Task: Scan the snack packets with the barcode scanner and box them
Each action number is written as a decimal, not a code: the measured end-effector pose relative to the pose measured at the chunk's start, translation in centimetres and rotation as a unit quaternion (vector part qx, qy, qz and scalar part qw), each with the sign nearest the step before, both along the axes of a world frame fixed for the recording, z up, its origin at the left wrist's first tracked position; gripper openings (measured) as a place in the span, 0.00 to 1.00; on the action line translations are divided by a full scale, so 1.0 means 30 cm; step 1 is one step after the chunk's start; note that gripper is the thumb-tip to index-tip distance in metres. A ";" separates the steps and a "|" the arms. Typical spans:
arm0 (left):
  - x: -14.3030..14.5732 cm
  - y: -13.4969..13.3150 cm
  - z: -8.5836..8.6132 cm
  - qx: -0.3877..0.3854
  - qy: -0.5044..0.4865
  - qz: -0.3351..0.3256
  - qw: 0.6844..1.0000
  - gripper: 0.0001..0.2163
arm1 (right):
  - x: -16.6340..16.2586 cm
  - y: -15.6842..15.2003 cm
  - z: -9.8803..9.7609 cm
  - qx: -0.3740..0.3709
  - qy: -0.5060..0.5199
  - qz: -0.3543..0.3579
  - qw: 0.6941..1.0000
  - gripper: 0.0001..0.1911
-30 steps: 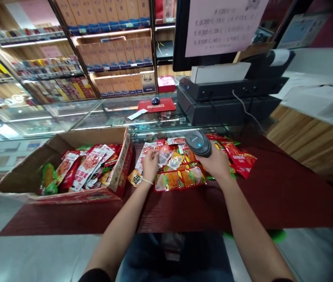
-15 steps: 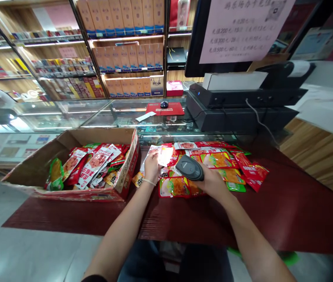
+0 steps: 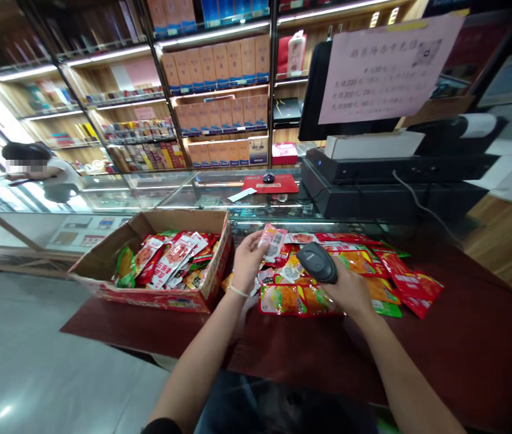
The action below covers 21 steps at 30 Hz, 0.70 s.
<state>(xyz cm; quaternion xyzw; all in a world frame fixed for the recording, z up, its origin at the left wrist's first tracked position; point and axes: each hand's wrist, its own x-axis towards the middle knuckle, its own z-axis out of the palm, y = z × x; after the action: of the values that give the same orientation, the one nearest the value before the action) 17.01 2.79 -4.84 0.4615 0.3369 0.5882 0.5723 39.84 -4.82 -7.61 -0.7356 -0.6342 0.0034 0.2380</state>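
Observation:
My left hand [image 3: 247, 259] pinches a small snack packet [image 3: 274, 240] by its left edge, holding it up with a barcode side showing. Wrapped around the handle of a black barcode scanner [image 3: 317, 263] is my right hand [image 3: 350, 288]; the scanner's head points left toward the packet. Beneath both hands, rows of red, orange and green snack packets [image 3: 283, 299] are spread on the dark red counter [image 3: 292, 349]. To the left stands an open cardboard box [image 3: 147, 298] with a heap of similar packets [image 3: 174, 256] inside.
Behind the packets is a glass display case [image 3: 206, 196] bearing a red mat [image 3: 285, 184] and a mouse [image 3: 268, 178]. A monitor with a paper sign [image 3: 387, 72] stands over black till equipment [image 3: 391, 199]. Another person [image 3: 50, 172] leans on a counter far left.
The bright glare on the packet in my left hand has gone, and its barcode shows. The view has shifted, so the scene sits lower and further right. Both hands keep their hold.

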 end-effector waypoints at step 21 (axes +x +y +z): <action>-0.561 -0.123 0.168 0.218 0.541 0.241 0.776 0.13 | -0.152 0.066 0.089 0.020 -0.060 0.089 0.994 0.27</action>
<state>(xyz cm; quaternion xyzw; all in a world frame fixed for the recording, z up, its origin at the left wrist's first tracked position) 0.17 -0.91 0.19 0.7200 0.5538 0.4177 0.0191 35.28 -2.83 -4.95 -0.6701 -0.7104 -0.0319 0.2129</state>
